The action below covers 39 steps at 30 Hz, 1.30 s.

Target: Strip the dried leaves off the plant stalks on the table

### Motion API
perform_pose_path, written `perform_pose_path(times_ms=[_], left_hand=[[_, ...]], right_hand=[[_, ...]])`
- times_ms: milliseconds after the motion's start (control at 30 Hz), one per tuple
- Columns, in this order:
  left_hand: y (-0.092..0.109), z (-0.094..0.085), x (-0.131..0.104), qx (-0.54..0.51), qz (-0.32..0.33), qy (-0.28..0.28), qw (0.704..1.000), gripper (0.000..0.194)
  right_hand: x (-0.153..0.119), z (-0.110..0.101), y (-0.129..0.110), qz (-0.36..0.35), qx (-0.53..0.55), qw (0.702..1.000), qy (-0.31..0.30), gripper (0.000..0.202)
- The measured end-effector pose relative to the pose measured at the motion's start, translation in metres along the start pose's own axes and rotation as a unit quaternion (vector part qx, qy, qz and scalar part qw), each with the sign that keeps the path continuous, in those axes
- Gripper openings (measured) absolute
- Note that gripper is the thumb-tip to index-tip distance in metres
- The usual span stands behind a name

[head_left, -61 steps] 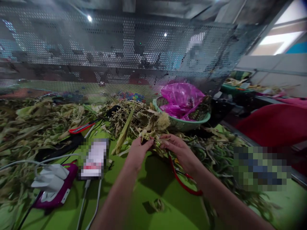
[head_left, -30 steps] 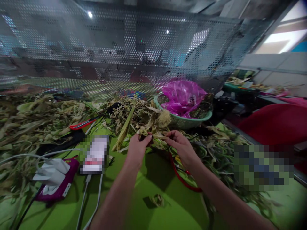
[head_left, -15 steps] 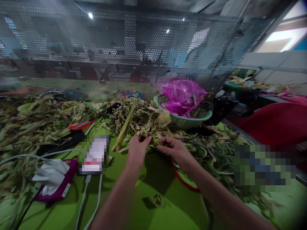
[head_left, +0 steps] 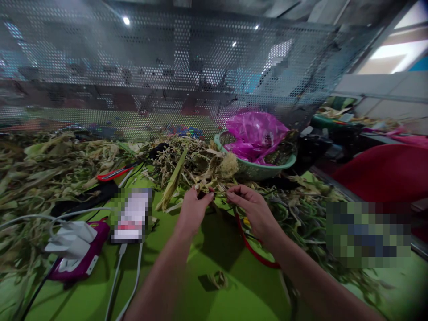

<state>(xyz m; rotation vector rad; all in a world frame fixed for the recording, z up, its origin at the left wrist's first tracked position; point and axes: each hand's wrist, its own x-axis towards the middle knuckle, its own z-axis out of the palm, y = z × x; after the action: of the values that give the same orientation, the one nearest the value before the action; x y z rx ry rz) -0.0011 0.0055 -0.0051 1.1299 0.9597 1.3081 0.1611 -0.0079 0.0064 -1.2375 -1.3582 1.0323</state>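
My left hand (head_left: 194,208) is closed in a pinch on a pale dried husk piece (head_left: 203,186) near the middle of the green table (head_left: 217,249). To its right, my right hand (head_left: 249,206) has thumb and fingertips pressed together; a thin strip seems to run between the hands, but what these fingers hold is too small to name. Behind both hands lies a heap of dried husks (head_left: 187,162). A red curved band (head_left: 249,247) passes below my right hand. One small curled husk (head_left: 219,279) rests on the table nearer me.
A green basket (head_left: 267,169) with a pink plastic bag (head_left: 256,133) stands behind. At the left are a phone (head_left: 132,216), a purple power strip (head_left: 82,254) with white plugs and cables, and a red cutter (head_left: 115,173). Husk strips spread on both sides.
My right hand has moved slightly right and up, widening the gap to my left hand. My left hand has barely shifted, still pinching the husk piece.
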Motion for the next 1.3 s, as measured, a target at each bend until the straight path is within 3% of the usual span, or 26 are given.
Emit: perform_pose_path(times_ms=[267, 500, 667, 833, 1000, 1200, 1300], left_hand=[[-0.0013, 0.0004, 0.0006, -0.067, -0.036, 0.026, 0.997, 0.024], [-0.0032, -0.0003, 0.0010, 0.018, -0.007, 0.012, 1.000, 0.019], [-0.0024, -0.0016, -0.0001, 0.003, -0.026, 0.018, 0.999, 0.020], [0.0015, 0.0007, -0.0004, -0.095, -0.072, 0.063, 0.991, 0.021], [0.0033, 0.0011, 0.0000, -0.130, -0.099, 0.097, 0.982, 0.022], [0.0058, 0.0003, 0.0020, -0.140, -0.079, 0.134, 0.978, 0.022], [0.0039, 0.0005, 0.0026, -0.119, -0.062, 0.150, 0.980, 0.021]], right_hand=[[-0.0004, -0.0012, -0.0018, -0.007, -0.089, 0.991, -0.096, 0.017], [0.0015, -0.0087, 0.0026, -0.083, -0.169, 0.982, -0.004, 0.016], [0.0029, -0.0072, -0.0034, -0.034, -0.093, 0.995, 0.012, 0.023], [0.0038, -0.0041, -0.0027, 0.020, -0.003, 0.999, -0.039, 0.022], [0.0026, -0.0042, -0.0010, 0.039, -0.031, 0.993, -0.107, 0.020], [0.0024, -0.0057, -0.0049, 0.055, -0.026, 0.994, -0.094, 0.024], [0.0019, -0.0062, -0.0043, 0.075, -0.051, 0.985, -0.147, 0.025]])
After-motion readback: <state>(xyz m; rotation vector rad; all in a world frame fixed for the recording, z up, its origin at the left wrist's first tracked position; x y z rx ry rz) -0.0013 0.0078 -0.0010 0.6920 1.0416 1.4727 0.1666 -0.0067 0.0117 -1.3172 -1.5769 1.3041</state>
